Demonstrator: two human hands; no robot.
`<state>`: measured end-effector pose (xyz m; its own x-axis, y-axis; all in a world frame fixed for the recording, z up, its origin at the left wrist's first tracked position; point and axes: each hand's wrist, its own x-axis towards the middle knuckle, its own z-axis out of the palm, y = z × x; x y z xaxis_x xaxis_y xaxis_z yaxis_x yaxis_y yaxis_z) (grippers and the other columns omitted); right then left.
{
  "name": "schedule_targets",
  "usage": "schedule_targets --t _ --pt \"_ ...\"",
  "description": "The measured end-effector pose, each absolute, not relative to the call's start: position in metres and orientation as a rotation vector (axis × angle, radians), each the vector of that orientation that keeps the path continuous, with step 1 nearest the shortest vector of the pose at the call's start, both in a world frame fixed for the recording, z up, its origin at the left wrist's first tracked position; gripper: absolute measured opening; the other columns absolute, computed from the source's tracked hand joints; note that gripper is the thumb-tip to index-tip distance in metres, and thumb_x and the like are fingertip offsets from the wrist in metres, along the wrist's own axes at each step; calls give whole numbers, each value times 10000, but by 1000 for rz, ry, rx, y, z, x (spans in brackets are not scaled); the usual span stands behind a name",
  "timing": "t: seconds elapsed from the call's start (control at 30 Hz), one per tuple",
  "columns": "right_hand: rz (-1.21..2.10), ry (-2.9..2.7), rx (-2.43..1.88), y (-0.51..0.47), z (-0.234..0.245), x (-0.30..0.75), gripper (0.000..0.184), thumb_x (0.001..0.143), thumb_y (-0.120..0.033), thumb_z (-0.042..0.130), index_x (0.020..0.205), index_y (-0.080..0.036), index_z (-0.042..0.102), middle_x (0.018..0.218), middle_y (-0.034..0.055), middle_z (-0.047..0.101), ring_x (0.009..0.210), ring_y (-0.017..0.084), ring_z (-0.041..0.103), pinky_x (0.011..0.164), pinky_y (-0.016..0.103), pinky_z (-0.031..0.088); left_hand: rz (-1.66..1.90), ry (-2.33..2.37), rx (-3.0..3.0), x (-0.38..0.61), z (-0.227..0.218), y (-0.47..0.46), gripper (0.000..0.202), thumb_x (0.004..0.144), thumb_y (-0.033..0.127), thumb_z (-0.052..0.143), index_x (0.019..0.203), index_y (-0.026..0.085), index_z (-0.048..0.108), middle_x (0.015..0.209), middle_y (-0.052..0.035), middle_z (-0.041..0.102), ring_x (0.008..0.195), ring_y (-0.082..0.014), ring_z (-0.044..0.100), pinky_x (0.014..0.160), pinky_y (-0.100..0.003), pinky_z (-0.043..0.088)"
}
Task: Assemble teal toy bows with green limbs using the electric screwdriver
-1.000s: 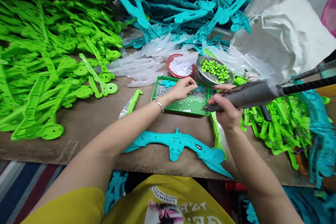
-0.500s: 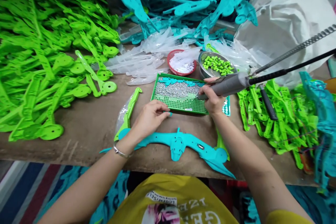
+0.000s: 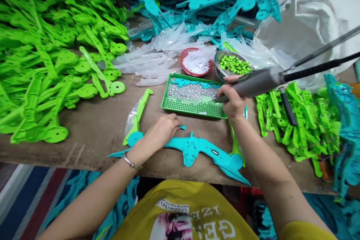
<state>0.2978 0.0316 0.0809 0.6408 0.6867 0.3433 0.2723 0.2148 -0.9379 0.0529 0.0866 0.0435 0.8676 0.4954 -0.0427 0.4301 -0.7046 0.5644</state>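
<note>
Between the fingertips of my left hand (image 3: 165, 130) is a small blue plastic piece (image 3: 182, 127), held just above the table. Below that hand lies a blue bow-shaped plastic toy body (image 3: 190, 150), with green limbs at both ends; my left wrist covers part of its left side. My right hand (image 3: 234, 100) is wrapped round a grey power screwdriver (image 3: 257, 82) hung from a spring and a black cord. Its tip points at the right part of a green perforated tray (image 3: 194, 110), where many small silver screws (image 3: 187, 92) and some blue pieces lie.
Green plastic parts (image 3: 53, 60) are heaped at the left, others (image 3: 298, 123) at the right beside a black-handled tool (image 3: 288, 108). Behind the tray stand a red basket (image 3: 183, 60) and a metal bowl (image 3: 218, 68) of green pieces. Clear plastic blades (image 3: 157, 60) and blue parts (image 3: 197, 0) lie farther back.
My left hand has drawn back slightly from the tray toward the bow body with the small blue piece. The screwdriver stays in my right hand at the tray. The view has shifted slightly.
</note>
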Motion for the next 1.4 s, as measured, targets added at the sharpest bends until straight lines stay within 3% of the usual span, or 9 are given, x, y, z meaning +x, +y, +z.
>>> schedule_targets --t 0.13,0.27,0.53,1.0,1.2,1.4 --pt "344 -883 -1214 -1 103 289 219 781 -405 706 933 -270 626 558 -53 528 490 154 536 566 337 503 324 517 2532 57 49 78 203 981 221 573 941 154 760 865 -70 705 772 -173 683 726 -290 564" --pt "417 -856 -1110 -45 116 278 194 764 -333 754 925 -258 676 550 -48 562 472 158 535 515 336 480 572 195 2598 72 60 44 256 1042 218 459 1057 151 706 910 -57 692 822 -148 664 720 -256 554" --pt "492 -743 -1187 -114 122 260 169 778 -280 751 932 -250 689 558 -52 577 475 153 554 524 340 514 246 -254 2680 101 58 12 231 1021 164 476 1074 127 698 900 -60 653 816 -177 612 723 -296 515" --pt "606 -873 -1315 -151 87 237 208 870 -257 689 1069 -270 632 675 -40 620 571 151 593 627 349 546 333 -297 2673 100 45 20 264 1058 220 433 1095 171 689 984 -38 723 898 -177 585 755 -331 398" --pt "671 -963 -1432 -155 81 240 153 793 -292 762 883 -250 646 713 -1 665 642 176 655 651 353 555 247 -277 2765 105 49 14 195 1034 253 513 1039 174 691 937 -33 687 891 -195 526 721 -352 341" --pt "873 -1123 -1360 -141 94 261 185 733 -319 811 845 -224 700 640 1 658 520 148 585 541 310 506 155 -258 2853 101 59 1 189 1016 216 520 927 148 672 980 -69 644 932 -227 511 728 -385 355"
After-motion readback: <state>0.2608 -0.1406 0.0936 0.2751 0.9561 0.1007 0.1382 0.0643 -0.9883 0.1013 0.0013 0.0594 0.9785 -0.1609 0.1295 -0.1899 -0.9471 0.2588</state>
